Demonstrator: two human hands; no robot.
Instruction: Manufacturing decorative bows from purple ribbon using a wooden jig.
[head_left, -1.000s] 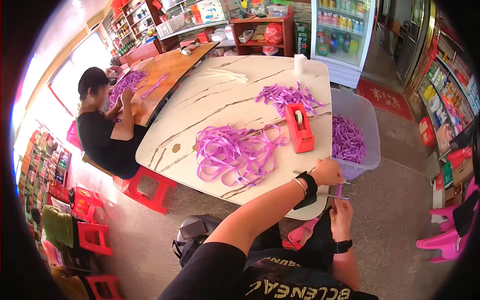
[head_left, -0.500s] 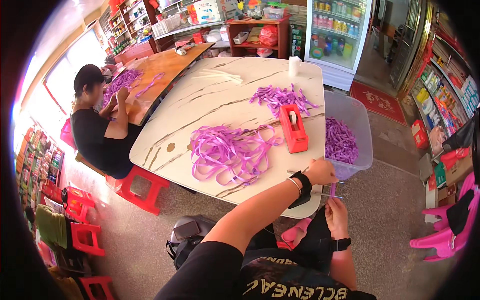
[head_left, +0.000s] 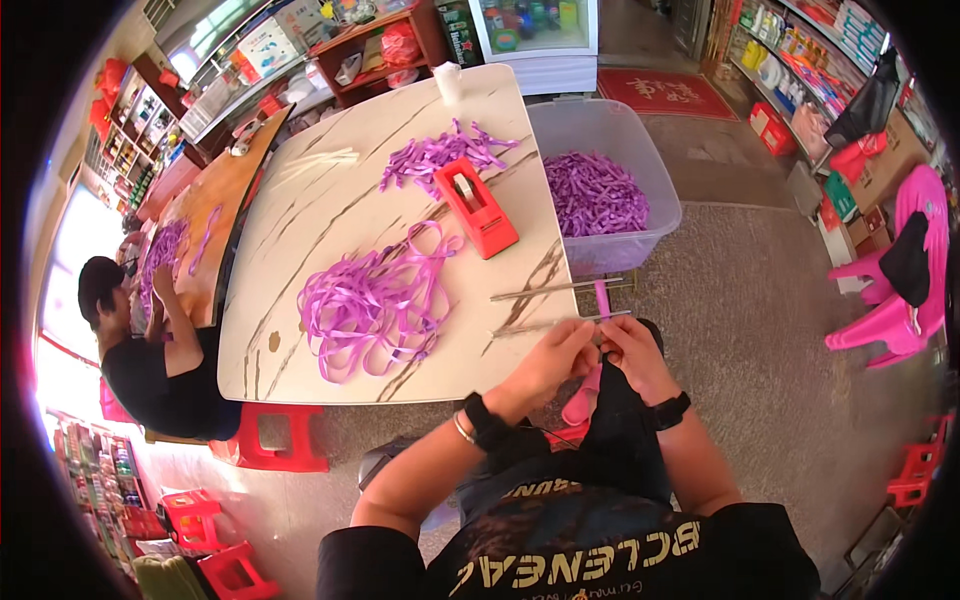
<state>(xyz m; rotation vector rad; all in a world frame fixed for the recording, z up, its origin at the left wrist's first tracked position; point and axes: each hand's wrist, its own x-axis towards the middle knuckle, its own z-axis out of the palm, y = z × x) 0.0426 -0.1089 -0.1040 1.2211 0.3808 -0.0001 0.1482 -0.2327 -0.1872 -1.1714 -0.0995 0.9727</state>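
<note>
I'm pinching a purple ribbon [head_left: 601, 300] between left hand [head_left: 556, 357] and right hand [head_left: 632, 352] at center frame, folding it; taping probably comes next.

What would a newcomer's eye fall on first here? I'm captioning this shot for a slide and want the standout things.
The big tangle of purple ribbon on the pale marble-patterned table, with a red tape dispenser just beyond it. At the table's near right edge, the left hand and right hand meet around a pink strip by two thin metal rods. Right of the table, a clear plastic bin holds more purple ribbon.
</note>
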